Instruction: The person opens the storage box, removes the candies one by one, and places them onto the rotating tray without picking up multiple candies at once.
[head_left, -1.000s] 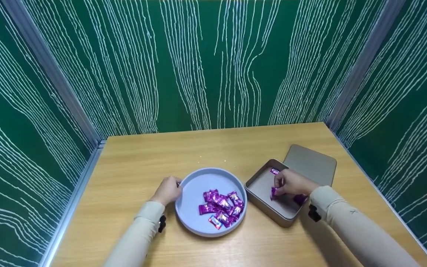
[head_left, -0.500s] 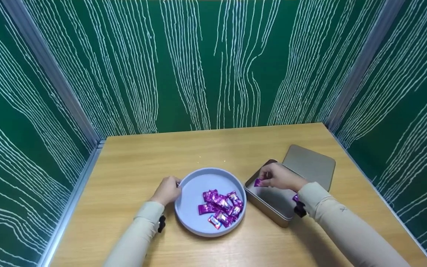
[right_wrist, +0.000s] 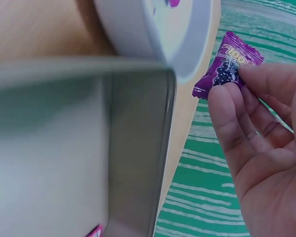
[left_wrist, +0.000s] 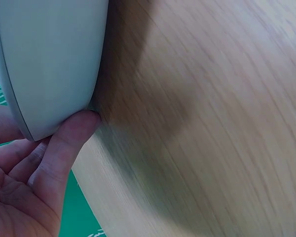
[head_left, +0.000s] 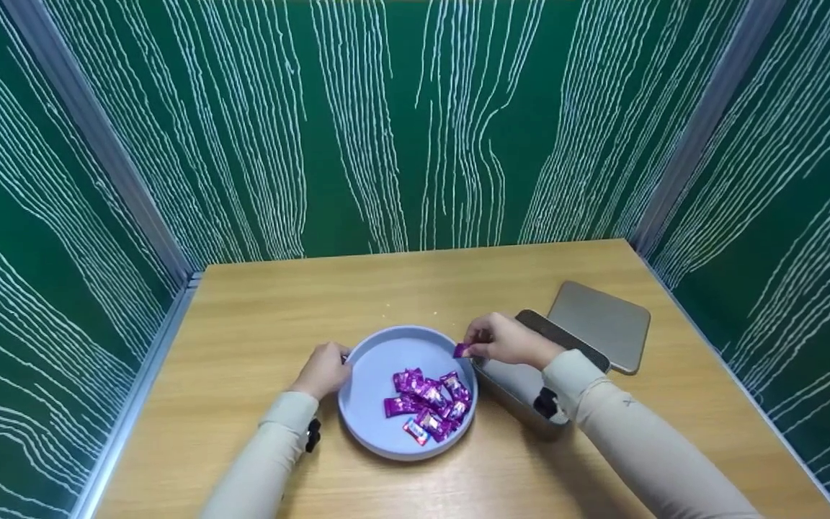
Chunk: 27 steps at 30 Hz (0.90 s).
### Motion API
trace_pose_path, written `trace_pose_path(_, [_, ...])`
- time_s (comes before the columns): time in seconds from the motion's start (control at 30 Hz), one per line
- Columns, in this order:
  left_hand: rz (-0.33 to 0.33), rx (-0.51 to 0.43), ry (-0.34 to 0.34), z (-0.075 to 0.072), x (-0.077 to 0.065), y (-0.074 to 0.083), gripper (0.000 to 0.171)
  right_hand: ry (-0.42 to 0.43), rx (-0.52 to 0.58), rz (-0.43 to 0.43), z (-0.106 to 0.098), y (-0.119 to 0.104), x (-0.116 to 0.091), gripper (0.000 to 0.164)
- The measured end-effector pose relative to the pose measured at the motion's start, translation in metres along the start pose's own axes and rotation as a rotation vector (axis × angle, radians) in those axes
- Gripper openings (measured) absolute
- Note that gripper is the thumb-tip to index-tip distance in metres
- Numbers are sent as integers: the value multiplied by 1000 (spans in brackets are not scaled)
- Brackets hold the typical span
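Observation:
My left hand [head_left: 324, 370] grips the left side of a round pale-lilac dish [head_left: 375, 378]. In the left wrist view the thumb presses low on the dish wall [left_wrist: 54, 59] and the other fingers lie at its rim. Between thumb and fingertips my right hand [head_left: 505, 339] pinches one purple-wrapped candy [head_left: 461, 351], over the dish's right rim. A grape-like picture shows on the wrapper of this candy [right_wrist: 227, 66] in the right wrist view. Several purple candies [head_left: 426, 393] lie in the right half of the dish, with a red, white and blue one [head_left: 416, 431] at the front.
Right of the dish stands an open rectangular metal tin [head_left: 512, 404], partly hidden by my right forearm. A corner of a pink wrapper [right_wrist: 95, 231] shows inside it. The tin's lid [head_left: 606, 324] lies flat behind it. Green patterned panels [head_left: 415, 130] surround the wooden table [head_left: 300, 303].
My right hand has lifted a purple candy out of the tin and carried it left to the dish's rim. The left hand has kept its hold on the dish.

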State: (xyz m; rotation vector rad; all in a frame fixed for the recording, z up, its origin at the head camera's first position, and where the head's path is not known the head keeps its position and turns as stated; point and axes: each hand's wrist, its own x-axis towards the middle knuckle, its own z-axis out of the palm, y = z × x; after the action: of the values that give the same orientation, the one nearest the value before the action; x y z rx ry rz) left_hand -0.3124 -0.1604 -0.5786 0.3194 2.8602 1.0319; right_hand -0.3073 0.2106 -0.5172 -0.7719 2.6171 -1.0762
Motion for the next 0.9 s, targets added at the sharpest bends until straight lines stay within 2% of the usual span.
trace_pose_path(0.13, [16,27,0,0,0,1,20,-11,-22,-30,11,-8,7,4])
trace_pose_path(0.5, [-1,-11,-6,0,-1,-1,28,-117,-59,-93,45,-20,19,5])
trace_pose_path(0.73, [3,-13,2,-2,-1,1,25,-179,-83,-59,60,-25,23,5])
trace_pose_path(0.9, [14,-13,7,-1,-2,1,27,-187,-77,-70,68,-24,26,6])
